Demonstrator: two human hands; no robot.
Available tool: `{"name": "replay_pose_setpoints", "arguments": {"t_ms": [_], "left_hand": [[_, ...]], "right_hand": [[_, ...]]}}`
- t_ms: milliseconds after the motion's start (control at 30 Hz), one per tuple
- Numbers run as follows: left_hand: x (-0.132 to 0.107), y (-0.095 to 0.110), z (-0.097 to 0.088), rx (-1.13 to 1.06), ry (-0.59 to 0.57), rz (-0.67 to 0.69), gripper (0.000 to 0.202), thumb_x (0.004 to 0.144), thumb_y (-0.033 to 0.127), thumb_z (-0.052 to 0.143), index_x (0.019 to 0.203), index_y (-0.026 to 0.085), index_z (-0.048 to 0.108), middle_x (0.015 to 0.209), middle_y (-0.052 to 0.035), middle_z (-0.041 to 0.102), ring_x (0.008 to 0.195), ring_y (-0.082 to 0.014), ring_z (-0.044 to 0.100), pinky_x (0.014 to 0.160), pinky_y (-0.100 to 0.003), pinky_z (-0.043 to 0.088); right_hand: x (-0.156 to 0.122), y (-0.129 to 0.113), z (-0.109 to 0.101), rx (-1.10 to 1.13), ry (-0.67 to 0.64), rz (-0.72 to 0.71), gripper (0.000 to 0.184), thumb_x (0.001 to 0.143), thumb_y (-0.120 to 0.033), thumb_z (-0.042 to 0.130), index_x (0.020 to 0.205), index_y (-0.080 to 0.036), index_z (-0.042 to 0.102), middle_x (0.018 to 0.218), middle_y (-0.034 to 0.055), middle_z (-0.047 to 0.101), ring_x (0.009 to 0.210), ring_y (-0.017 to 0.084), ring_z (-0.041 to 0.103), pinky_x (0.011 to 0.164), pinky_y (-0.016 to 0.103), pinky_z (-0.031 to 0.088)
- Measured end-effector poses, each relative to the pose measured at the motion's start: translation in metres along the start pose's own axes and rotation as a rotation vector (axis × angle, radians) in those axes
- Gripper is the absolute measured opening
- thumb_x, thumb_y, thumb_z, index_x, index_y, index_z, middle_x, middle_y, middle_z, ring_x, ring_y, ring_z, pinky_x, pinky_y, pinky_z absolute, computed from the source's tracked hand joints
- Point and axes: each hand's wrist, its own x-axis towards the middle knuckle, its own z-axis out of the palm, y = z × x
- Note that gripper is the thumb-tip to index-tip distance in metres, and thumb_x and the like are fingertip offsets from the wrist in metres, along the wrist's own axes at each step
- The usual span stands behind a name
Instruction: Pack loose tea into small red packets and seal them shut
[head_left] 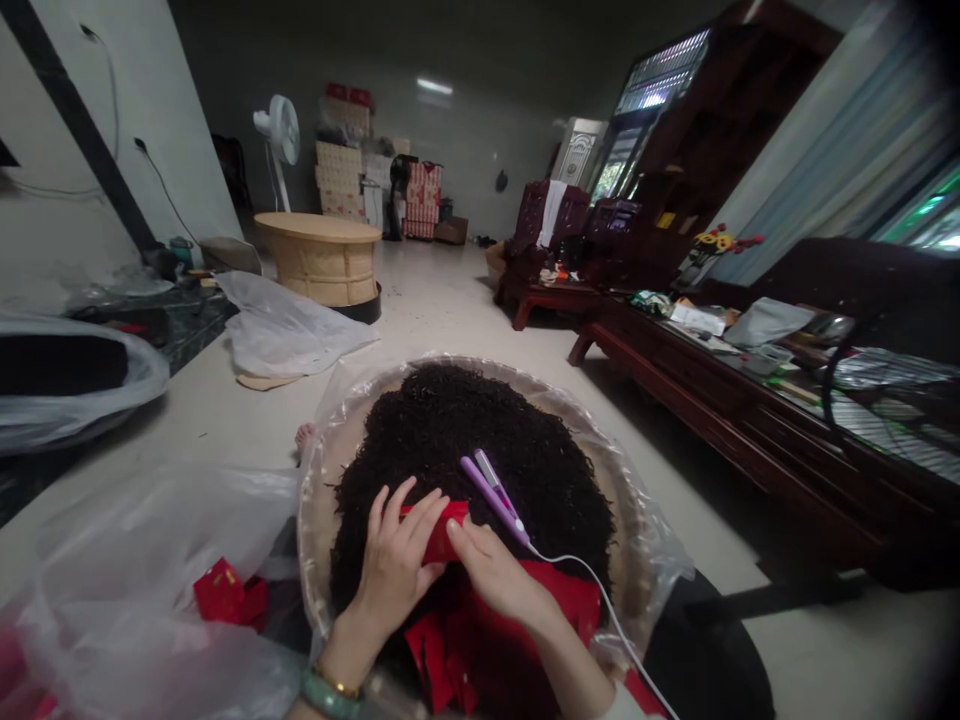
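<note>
Left hand (pixel 397 555): gripping the red packet (pixel 441 546), seemingly to steady it.
Right hand (pixel 495 570): thumb clamping the packet's right end; fingers hidden.
Purple iron (pixel 493 499): just beyond right hand, within reach.

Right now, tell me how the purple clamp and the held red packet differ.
The purple clamp lies open on the dark shreds; the red packet is in the left hand and right hand. The clamp is slim and has a white cord; the packet is broader, cordless. Both show against the shreds.
</note>
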Motion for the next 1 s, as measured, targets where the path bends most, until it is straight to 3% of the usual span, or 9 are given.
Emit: {"name": "replay_pose_setpoints", "arguments": {"t_ms": [100, 200, 333, 500, 600, 700, 800, 900, 1000], "left_hand": [[-0.003, -0.004, 0.002, -0.001, 0.008, -0.040, 0.056, 0.068, 0.012, 0.064, 0.124, 0.018, 0.057, 0.122, -0.0076, 0.067, 0.112, -0.0312, 0.051, 0.089, -0.046, 0.043], [-0.007, -0.009, 0.005, -0.033, 0.020, -0.057, 0.052, 0.070, 0.012, 0.063, 0.121, 0.019, 0.059, 0.118, -0.0074, 0.069, 0.098, -0.0274, 0.056, 0.078, -0.040, 0.048], [-0.008, -0.013, 0.008, -0.132, 0.089, -0.109, 0.048, 0.072, 0.012, 0.062, 0.118, 0.022, 0.060, 0.111, -0.0060, 0.071, 0.091, -0.0245, 0.057, 0.079, -0.038, 0.052], [-0.009, -0.024, 0.005, -0.215, 0.141, -0.280, 0.047, 0.072, 0.018, 0.066, 0.118, 0.023, 0.061, 0.104, -0.0063, 0.068, 0.093, -0.0231, 0.059, 0.081, -0.036, 0.054], [-0.011, -0.030, 0.005, -0.230, 0.173, -0.390, 0.045, 0.072, 0.027, 0.069, 0.116, 0.023, 0.063, 0.098, -0.0063, 0.063, 0.090, -0.0220, 0.062, 0.080, -0.036, 0.055], [-0.013, -0.033, 0.005, -0.243, 0.189, -0.437, 0.044, 0.072, 0.030, 0.069, 0.115, 0.022, 0.064, 0.098, -0.0064, 0.059, 0.090, -0.0217, 0.062, 0.082, -0.036, 0.055], [-0.013, -0.034, 0.005, -0.247, 0.200, -0.455, 0.043, 0.072, 0.031, 0.069, 0.114, 0.021, 0.065, 0.098, -0.0065, 0.058, 0.090, -0.0215, 0.063, 0.082, -0.037, 0.055], [-0.012, -0.036, 0.005, -0.252, 0.214, -0.459, 0.043, 0.074, 0.033, 0.068, 0.114, 0.020, 0.064, 0.099, -0.0076, 0.058, 0.090, -0.0220, 0.063, 0.081, -0.038, 0.055], [-0.011, -0.039, 0.005, -0.257, 0.228, -0.463, 0.043, 0.075, 0.035, 0.067, 0.114, 0.019, 0.064, 0.100, -0.0087, 0.060, 0.092, -0.0231, 0.062, 0.083, -0.039, 0.054]], "right_hand": [[0.002, -0.007, 0.001, -0.067, -0.070, 0.000, 0.055, 0.096, -0.055, 0.026, 0.131, -0.021, 0.051, 0.133, 0.0127, 0.053, 0.127, 0.029, 0.042, 0.107, 0.053, 0.024], [0.005, -0.006, 0.003, -0.078, -0.093, -0.043, 0.059, 0.095, -0.059, 0.025, 0.113, -0.017, 0.063, 0.115, 0.0124, 0.063, 0.110, 0.027, 0.053, 0.100, 0.048, 0.034], [0.008, -0.005, -0.002, 0.128, -0.088, -0.150, 0.060, 0.090, -0.066, 0.033, 0.092, -0.018, 0.069, 0.095, 0.0065, 0.069, 0.092, 0.022, 0.060, 0.093, 0.039, 0.043], [0.010, 0.008, -0.020, 0.324, 0.227, -0.113, 0.054, 0.091, -0.061, 0.036, 0.093, -0.018, 0.070, 0.095, 0.0114, 0.070, 0.094, 0.026, 0.064, 0.084, 0.042, 0.050], [0.009, 0.029, -0.023, 0.012, 0.269, -0.110, 0.039, 0.086, -0.047, 0.054, 0.115, -0.022, 0.062, 0.122, 0.0129, 0.062, 0.115, 0.029, 0.056, 0.097, 0.048, 0.044], [0.010, 0.047, -0.019, -0.328, 0.154, -0.131, 0.070, 0.082, -0.036, 0.063, 0.143, -0.019, 0.035, 0.151, 0.0168, 0.030, 0.141, 0.029, 0.025, 0.112, 0.052, 0.025], [0.019, 0.053, -0.017, -0.528, 0.105, -0.052, 0.093, 0.078, -0.040, 0.068, 0.150, -0.013, 0.015, 0.156, 0.0213, 0.008, 0.145, 0.031, 0.003, 0.114, 0.053, 0.018], [0.033, 0.047, -0.012, -0.652, 0.099, 0.003, 0.108, 0.072, -0.052, 0.071, 0.151, -0.012, 0.008, 0.156, 0.0247, 0.004, 0.143, 0.038, 0.001, 0.112, 0.057, 0.019], [0.044, 0.039, 0.000, -0.786, 0.087, -0.104, 0.104, 0.067, -0.061, 0.072, 0.149, -0.024, 0.021, 0.156, 0.0200, 0.013, 0.142, 0.044, 0.007, 0.107, 0.062, 0.021]]}}
